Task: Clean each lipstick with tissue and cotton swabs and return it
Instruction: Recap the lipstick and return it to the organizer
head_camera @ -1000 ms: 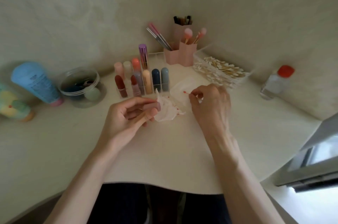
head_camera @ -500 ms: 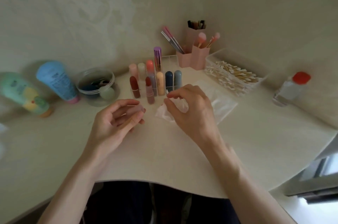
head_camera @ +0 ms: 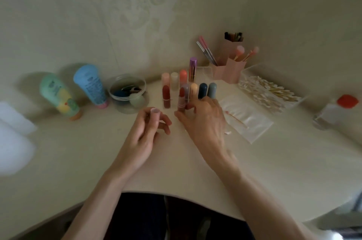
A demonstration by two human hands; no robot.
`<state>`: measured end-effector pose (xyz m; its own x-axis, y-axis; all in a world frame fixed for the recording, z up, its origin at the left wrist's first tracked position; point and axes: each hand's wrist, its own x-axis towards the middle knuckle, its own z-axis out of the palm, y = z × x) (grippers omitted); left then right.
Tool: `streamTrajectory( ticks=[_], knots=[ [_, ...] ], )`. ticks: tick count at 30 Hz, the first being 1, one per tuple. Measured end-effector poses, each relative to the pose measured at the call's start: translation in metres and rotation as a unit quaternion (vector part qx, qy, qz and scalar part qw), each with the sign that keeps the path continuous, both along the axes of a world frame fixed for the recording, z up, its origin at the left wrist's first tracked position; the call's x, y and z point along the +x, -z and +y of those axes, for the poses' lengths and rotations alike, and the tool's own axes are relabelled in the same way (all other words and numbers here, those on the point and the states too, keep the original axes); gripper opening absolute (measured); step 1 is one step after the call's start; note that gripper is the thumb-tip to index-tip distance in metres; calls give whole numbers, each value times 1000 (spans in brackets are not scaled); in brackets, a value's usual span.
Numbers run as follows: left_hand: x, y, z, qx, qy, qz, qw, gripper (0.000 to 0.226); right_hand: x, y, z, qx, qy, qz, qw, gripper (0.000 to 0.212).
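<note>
Head view: left hand [head_camera: 144,134] pinches a pale pink lipstick tube [head_camera: 155,115] upright above the table [head_camera: 98,161], just in front of the lipstick row [head_camera: 202,90]. Right hand [head_camera: 203,122] curls thumb and fingers round the base of an uncapped red lipstick [head_camera: 181,96] standing in that row. A used cotton swab [head_camera: 237,119] lies on the clear sheet [head_camera: 252,128] beside the right hand, near the swab box [head_camera: 250,70].

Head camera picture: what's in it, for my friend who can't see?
A left hand holds a pale pink lipstick tube; the right hand reaches the row of standing lipsticks on a desk. A used cotton swab lies nearby.
</note>
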<state>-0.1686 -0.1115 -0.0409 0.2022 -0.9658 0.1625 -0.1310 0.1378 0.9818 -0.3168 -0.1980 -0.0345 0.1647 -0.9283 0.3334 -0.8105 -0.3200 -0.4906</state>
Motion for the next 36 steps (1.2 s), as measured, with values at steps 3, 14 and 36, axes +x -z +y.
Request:
streamTrajectory(
  ticks=[3, 14, 36],
  knots=[
    [0, 0, 1, -10, -2, 2, 1000, 33, 2, 2, -1, -20, -7, -21, 1000, 23],
    [0, -12, 0, -13, -41, 111, 993, 40, -8, -9, 21, -24, -157, -179, 971, 10],
    [5, -14, 2, -23, -171, 155, 973, 21, -4, -1, 23, 36, -304, -144, 941, 27]
  ],
)
